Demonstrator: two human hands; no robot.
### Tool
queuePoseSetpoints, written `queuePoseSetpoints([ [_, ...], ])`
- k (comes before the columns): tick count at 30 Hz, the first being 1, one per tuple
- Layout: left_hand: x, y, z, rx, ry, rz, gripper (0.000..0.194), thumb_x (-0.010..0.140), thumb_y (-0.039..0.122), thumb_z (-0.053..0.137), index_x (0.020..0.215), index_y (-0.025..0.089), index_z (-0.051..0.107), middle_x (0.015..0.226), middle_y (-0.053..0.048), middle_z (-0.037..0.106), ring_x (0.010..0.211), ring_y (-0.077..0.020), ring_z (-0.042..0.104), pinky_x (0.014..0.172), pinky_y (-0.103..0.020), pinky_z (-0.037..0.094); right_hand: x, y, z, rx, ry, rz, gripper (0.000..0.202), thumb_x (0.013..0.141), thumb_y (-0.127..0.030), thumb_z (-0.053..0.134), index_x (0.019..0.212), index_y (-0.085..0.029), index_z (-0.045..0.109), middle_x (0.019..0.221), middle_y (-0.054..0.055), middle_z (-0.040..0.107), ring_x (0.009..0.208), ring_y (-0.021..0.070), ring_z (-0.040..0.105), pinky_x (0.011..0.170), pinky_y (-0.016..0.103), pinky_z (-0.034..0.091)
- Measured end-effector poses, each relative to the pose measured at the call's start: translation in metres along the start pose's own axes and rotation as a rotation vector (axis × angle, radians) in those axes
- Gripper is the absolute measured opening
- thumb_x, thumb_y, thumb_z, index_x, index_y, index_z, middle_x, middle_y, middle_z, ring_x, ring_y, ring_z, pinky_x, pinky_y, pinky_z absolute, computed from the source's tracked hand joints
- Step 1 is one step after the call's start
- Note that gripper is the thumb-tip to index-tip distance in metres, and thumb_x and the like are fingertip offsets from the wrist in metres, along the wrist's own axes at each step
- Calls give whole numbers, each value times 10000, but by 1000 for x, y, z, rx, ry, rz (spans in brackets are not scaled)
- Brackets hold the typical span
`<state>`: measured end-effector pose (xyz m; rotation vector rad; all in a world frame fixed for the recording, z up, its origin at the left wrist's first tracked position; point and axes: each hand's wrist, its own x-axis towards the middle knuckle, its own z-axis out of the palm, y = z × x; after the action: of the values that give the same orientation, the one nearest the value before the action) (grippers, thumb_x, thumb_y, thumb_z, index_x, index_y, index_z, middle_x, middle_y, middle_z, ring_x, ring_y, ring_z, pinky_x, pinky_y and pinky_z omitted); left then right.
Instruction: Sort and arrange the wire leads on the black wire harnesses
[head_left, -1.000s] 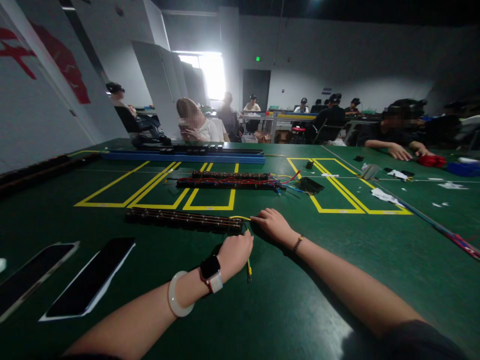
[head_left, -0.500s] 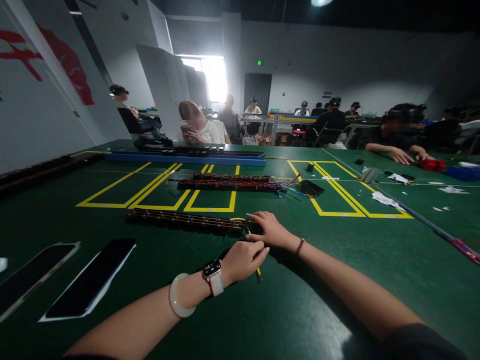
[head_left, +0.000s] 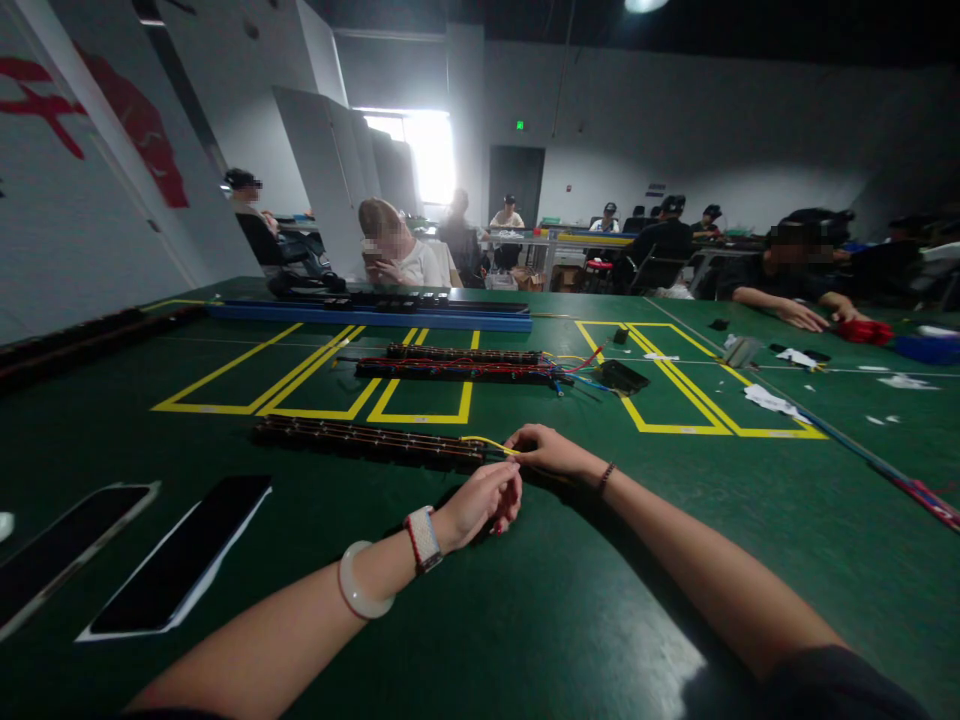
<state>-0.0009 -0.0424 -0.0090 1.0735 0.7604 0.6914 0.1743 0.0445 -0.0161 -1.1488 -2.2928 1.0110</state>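
Note:
A long dark strip point(head_left: 367, 440) with copper-coloured lines lies on the green table point(head_left: 600, 620) in front of me. From its right end a thin yellow wire point(head_left: 487, 442) runs out to my right hand point(head_left: 551, 450), whose fingertips pinch it. Just below and to the left is my left hand point(head_left: 484, 500), turned on its side, fingers curled. Its upper fingertips meet the wire close to the right fingertips; what they hold, if anything, is hidden.
Beyond lies a second dark strip point(head_left: 457, 368) with red, blue and yellow wires, beside a small black piece point(head_left: 624, 376). Yellow tape outlines point(head_left: 420, 419) mark the table. A phone-like black slab point(head_left: 187, 560) is at left. Across the table, a co-worker's hands point(head_left: 799, 312) rest near red material.
My left hand has rolled over, its watch face turning out of sight. My right hand has closed from spread fingers to a pinch, and the yellow wire now stretches straight towards it.

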Motion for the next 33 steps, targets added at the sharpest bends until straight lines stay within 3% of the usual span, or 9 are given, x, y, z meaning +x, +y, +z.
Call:
queuePoseSetpoints([
  [4,1,1,-1,-127,41,39,281,884,422,397,806,165,479,632,9,541,403,-67,446,399,-190,300,1,-1,6,228,10,7,270,778,-311,629,953,-107,655,839,44,678,725,132,603,687,247,474],
  [7,4,0,-2,-181,50,15,241,894,379,385,885,160,486,709,1,556,405,-63,448,407,-198,288,-1,-7,8,209,27,1,253,779,-270,612,963,-109,674,813,36,687,686,127,602,655,237,470],
  [11,6,-1,-4,-253,71,-66,245,920,359,359,956,151,483,776,-27,580,472,-72,495,451,-204,325,-9,-21,8,35,147,-11,182,803,-212,586,928,-146,701,857,35,702,745,139,622,684,235,459],
  [15,7,-1,-3,-313,48,-97,356,942,428,318,957,125,503,732,-34,563,536,-94,536,499,-215,365,-16,-37,12,-323,249,-92,139,828,-178,581,911,-173,693,848,39,679,764,137,600,670,229,413],
  [19,9,-2,-1,-387,81,-44,367,952,456,288,975,156,499,782,-27,573,520,-94,532,490,-228,373,-22,-48,18,-757,235,-215,112,870,-181,557,903,-171,664,784,47,639,744,156,549,698,276,361],
  [22,13,-5,-1,-430,154,-41,333,955,428,309,872,164,494,681,-3,549,503,-99,517,497,-232,390,-27,-54,23,-960,187,-310,108,881,-183,543,914,-136,634,814,79,625,755,182,522,710,310,350],
  [26,17,-11,-4,-488,231,-36,270,960,352,349,800,173,474,608,21,521,488,-96,493,489,-220,376,-31,-59,33,-1120,138,-386,161,885,-138,502,987,-91,617,849,113,613,784,214,509,709,333,361],
  [33,20,-15,-7,-500,205,-51,293,945,378,389,760,169,476,595,26,508,496,-81,464,498,-201,337,-37,-65,37,-1111,135,-338,203,873,-140,511,1048,-77,594,885,129,613,787,222,514,711,340,365],
])
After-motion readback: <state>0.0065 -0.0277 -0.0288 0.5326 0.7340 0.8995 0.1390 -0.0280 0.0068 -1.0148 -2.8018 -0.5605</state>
